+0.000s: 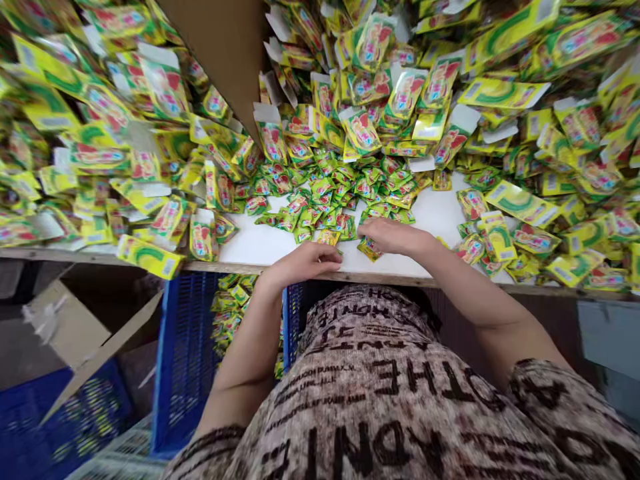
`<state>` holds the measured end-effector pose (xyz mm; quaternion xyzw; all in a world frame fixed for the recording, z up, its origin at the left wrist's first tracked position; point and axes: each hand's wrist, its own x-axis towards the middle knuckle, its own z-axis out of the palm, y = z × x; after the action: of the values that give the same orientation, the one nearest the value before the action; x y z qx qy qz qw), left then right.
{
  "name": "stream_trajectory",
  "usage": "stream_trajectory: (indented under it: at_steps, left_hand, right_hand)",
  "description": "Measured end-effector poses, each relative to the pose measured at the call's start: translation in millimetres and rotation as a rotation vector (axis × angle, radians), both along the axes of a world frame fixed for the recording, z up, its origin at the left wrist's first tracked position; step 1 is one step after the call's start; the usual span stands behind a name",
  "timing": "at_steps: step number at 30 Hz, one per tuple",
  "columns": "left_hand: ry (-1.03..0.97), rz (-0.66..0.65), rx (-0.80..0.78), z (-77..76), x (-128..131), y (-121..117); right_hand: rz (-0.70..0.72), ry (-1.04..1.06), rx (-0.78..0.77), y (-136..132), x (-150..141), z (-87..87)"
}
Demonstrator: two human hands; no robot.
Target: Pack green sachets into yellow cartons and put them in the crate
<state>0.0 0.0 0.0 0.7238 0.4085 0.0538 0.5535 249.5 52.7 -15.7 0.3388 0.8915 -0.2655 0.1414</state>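
My left hand rests at the front edge of the white tabletop with its fingers curled in. A speck of green shows at its fingertips, but what they hold is mostly hidden. Just beyond it lies a yellow packet. My right hand is bent down over the tabletop, fingers closed on a small yellow-green packet that sticks out under them. A loose heap of small green packets with red fruit pictures spreads in front of both hands.
Yellow-green boxes with open flaps are piled behind and on both sides. A cardboard panel slants down at the back. Below the table edge, a blue crate holds more packets; an open carton stands left.
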Motion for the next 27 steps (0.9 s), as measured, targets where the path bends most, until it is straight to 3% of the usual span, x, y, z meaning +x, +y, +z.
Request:
stream_trajectory:
  at_steps: [3,6,10,13,15,20,22,24,27]
  left_hand:
    - [-0.031,0.077,0.026,-1.4,12,16]
    - [-0.072,0.213,0.161,-2.5,27,42]
    - [-0.083,0.446,0.524,-4.0,53,96]
    - [-0.056,0.527,0.747,-6.6,72,146]
    - [-0.059,0.63,0.762,-10.1,85,177]
    - [-0.192,1.04,0.486,-21.0,110,230]
    - [-0.293,1.101,0.415,-20.0,116,233]
    - [-0.42,1.12,0.345,-14.2,117,218]
    - [-0.569,1.006,0.229,-4.3,113,163]
  right_hand:
    - [-0.035,0.008,0.147,-8,4,7.5]
    - [-0.118,0.072,0.27,-30,15,11.1]
    - [-0.252,0.125,0.218,-74,37,6.3]
    - [-0.27,0.188,0.164,-101,47,1.6]
    - [-0.324,0.19,0.151,-112,47,0.3]
    - [-0.487,0.075,0.165,-121,38,-3.4]
    - [-0.527,0.104,0.136,-120,39,-7.1]
    - [-0.579,0.224,0.086,-116,45,-9.6]
    - [-0.811,0.605,0.085,-106,54,-5.7]
